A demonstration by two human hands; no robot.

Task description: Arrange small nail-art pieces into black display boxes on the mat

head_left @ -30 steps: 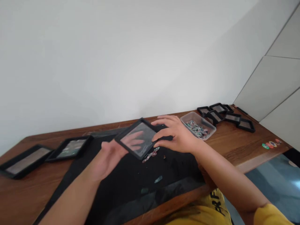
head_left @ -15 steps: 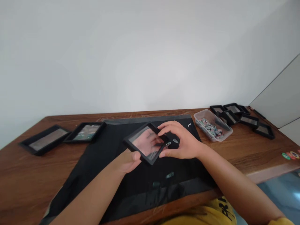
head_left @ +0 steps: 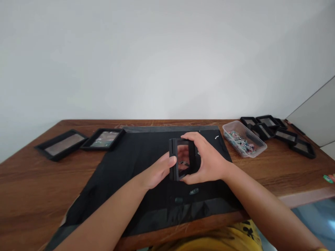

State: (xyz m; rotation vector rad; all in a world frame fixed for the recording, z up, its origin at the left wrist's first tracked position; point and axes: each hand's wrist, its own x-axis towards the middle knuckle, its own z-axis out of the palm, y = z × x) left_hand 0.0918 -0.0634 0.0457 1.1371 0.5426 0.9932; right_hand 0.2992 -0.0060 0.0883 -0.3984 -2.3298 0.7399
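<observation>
Between both hands, above the black sheet, a small black frame with a clear window (head_left: pixel 172 170) is tilted up on edge, its thick side toward me. My left hand (head_left: pixel 159 169) grips it from the left, thumb on the side edge and fingers behind, visible through the window. From the right, my right hand (head_left: pixel 208 161) is wrapped round the frame, thumb low and fingers over the top. Some small thing shows through the window, too indistinct to name. Two small dark greenish pieces (head_left: pixel 194 191) lie on the black sheet (head_left: pixel 141 150) below the hands.
A clear plastic tub (head_left: pixel 258 152) of small colourful pieces stands on the wooden table (head_left: pixel 264 174) at right. Several black frames (head_left: pixel 286 135) lie beyond it. Two more frames sit at left, one grey-windowed (head_left: pixel 62 144), one with greenish contents (head_left: pixel 104 138). A white wall rises behind.
The frame has turned from lying nearly flat, window up, to standing on edge, and its halves look pressed together. My right hand has closed round it. The view has shifted slightly.
</observation>
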